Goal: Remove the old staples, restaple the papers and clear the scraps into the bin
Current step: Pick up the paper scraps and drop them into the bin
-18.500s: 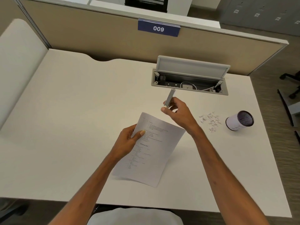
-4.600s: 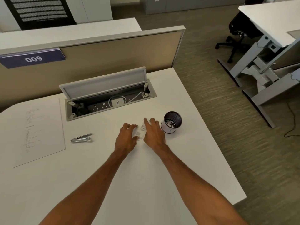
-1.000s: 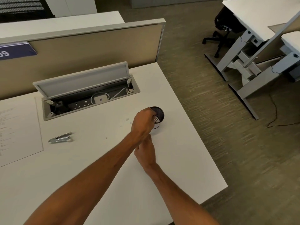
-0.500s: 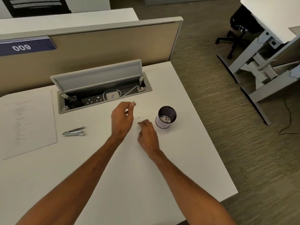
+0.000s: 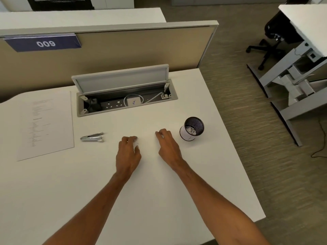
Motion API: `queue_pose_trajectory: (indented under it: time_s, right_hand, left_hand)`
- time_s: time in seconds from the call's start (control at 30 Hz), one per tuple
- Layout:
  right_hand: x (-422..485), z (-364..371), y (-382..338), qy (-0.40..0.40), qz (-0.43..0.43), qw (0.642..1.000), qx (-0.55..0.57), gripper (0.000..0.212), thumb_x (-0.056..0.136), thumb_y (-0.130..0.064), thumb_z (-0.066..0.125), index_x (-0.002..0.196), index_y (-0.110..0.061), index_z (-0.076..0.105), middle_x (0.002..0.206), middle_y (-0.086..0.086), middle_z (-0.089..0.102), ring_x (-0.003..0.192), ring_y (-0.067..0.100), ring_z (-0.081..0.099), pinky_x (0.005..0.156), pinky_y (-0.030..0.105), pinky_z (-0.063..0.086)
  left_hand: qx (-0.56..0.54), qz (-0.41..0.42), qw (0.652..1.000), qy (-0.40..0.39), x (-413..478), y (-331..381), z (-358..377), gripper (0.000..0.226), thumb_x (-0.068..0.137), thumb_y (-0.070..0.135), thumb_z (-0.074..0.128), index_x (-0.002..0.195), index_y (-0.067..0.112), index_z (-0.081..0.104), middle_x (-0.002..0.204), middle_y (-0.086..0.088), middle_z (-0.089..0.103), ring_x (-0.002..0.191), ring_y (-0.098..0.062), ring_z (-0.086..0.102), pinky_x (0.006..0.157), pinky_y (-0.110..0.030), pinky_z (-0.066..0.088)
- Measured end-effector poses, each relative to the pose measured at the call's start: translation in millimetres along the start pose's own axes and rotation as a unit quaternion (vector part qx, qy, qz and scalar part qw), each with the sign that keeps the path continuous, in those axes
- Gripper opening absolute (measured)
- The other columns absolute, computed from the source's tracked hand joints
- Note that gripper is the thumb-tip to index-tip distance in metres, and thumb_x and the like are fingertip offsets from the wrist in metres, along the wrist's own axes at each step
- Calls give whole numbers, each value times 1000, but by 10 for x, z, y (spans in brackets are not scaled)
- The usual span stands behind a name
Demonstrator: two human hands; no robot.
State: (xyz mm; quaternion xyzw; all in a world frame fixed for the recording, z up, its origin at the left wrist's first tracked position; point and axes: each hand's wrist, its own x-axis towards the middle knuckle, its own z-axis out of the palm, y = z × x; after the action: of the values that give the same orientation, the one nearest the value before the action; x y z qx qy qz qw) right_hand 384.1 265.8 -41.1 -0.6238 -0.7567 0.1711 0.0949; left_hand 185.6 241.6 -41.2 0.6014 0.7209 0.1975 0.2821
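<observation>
— Head view: what had changed?

— A second before, the left hand (image 5: 128,152) was over the bin (image 5: 192,129). Now both hands were back down on the counter (image 5: 159,200), just left of it. The loose pile that had lain beside the bin was gone, and scraps (image 5: 191,131) showed inside it.

— So the clearing was nearly done?

— I'd judge so, with only crumbs left. The left grip curled over a pale speck (image 5: 136,144); whether it pinched it, I couldn't tell. The right hand (image 5: 169,147) had its grip loosely spread, fingertips on the counter, holding nothing.

— And around them?

— The papers (image 5: 46,124) lay flat at far left, the stapler (image 5: 92,137) just beside them, both well apart from the hands. An open cable box (image 5: 123,98) sat behind. Nothing stood between hands and bin.
</observation>
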Motion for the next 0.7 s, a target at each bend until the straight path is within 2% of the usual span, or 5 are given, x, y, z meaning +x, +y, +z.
queue_pose_trajectory:
  time_s: [0.13,0.37,0.5,0.6,0.7]
  right_hand:
    - [-215,26,62,2,-42,999,2,64,76,19,57,133,-8,62,127,3,54,114,24,55,65,41,60]
    - [-209,-165,82,94,10,992,80,58,80,18,53,131,-6,70,128,5,65,116,24,65,91,34,60]
    - [-44,-203,88,71,110,991,42,59,74,20,61,129,-2,65,128,11,59,120,32,60,79,42,61]
    - [-93,-144,40,15,106,994,-3,63,71,17,65,129,-4,60,129,11,53,119,30,54,72,39,59]
    - [-190,-54,-17,2,80,997,-2,67,69,17,65,131,-8,59,128,6,53,114,26,54,65,39,59]
  left_hand:
    - [11,62,997,-39,-167,115,135,43,104,5,61,146,10,63,144,-9,60,132,-32,57,94,-47,61]
    - [-50,95,994,-33,-169,233,267,57,98,-8,52,152,9,58,146,-10,62,128,-33,65,101,-49,60]
    - [9,130,990,-61,78,259,277,69,96,-14,53,161,8,51,161,-11,54,143,-36,52,114,-50,55]
    - [74,180,976,-99,227,252,318,76,93,-17,56,165,8,48,169,-11,49,149,-38,46,121,-48,47]
    - [96,208,968,-104,258,211,332,78,90,-20,57,162,9,52,167,-9,52,143,-40,52,113,-49,51]
